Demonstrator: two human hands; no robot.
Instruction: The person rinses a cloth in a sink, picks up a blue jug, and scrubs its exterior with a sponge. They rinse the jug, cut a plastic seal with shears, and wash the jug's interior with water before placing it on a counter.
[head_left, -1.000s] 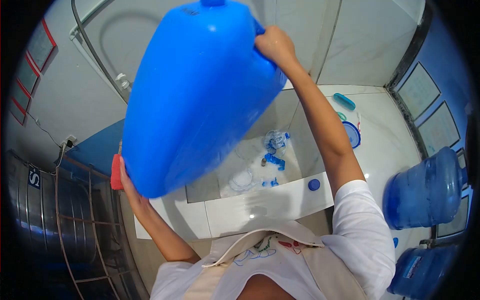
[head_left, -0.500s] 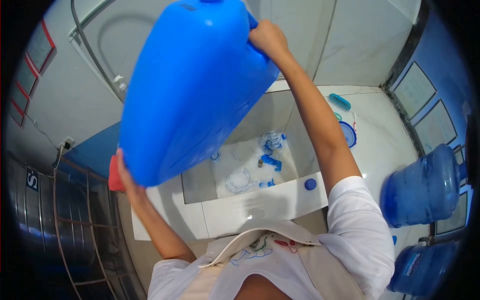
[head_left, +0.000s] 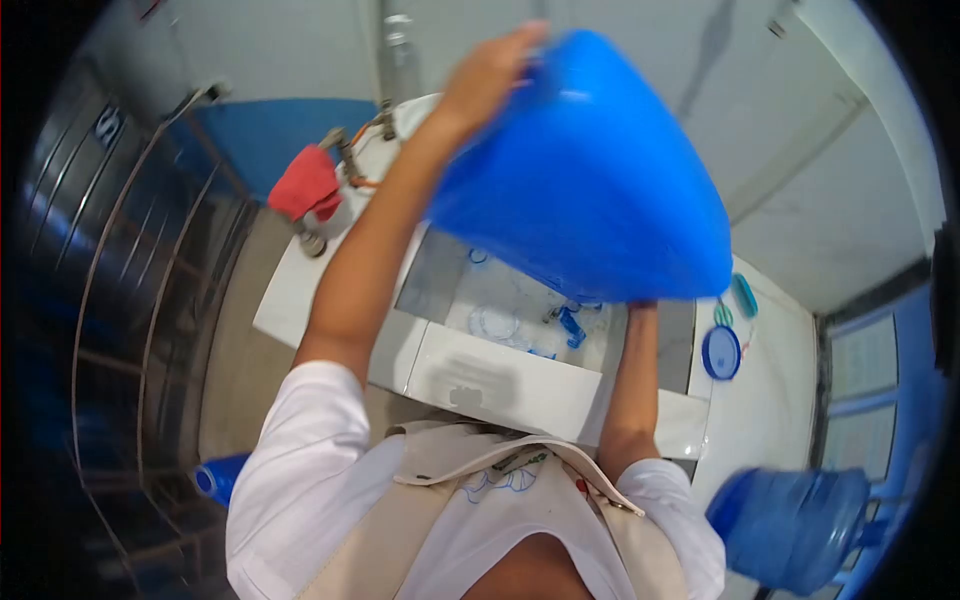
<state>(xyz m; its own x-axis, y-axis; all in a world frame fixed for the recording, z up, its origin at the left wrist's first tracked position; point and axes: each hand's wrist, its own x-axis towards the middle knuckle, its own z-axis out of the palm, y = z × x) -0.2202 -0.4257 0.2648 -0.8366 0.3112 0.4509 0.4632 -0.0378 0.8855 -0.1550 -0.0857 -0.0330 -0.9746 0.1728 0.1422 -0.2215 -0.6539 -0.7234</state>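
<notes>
A big blue plastic jerrycan [head_left: 590,180] is held up tilted over the sink, slightly blurred by motion. My left hand [head_left: 490,80] is closed on its upper left end, near what looks like the handle; the fingers are smeared. My right hand [head_left: 642,308] is under its lower right end, bearing it from below, with the fingers hidden behind the can. Below, the tiled sink [head_left: 430,275] holds shallow water, a clear round item [head_left: 495,322] and several small blue plastic pieces [head_left: 571,327]. The jerrycan covers the sink's far part.
A red cloth [head_left: 308,185] hangs over pipe fittings left of the sink. On the right ledge lie a blue round lid [head_left: 721,352] and a teal brush [head_left: 745,296]. A large water bottle [head_left: 790,525] stands lower right. A metal rack [head_left: 150,400] is at left.
The jerrycan has swung to the right and turned over to the opposite tilt. My left hand has risen to its upper end; my right hand has come down beneath it. The view has shifted.
</notes>
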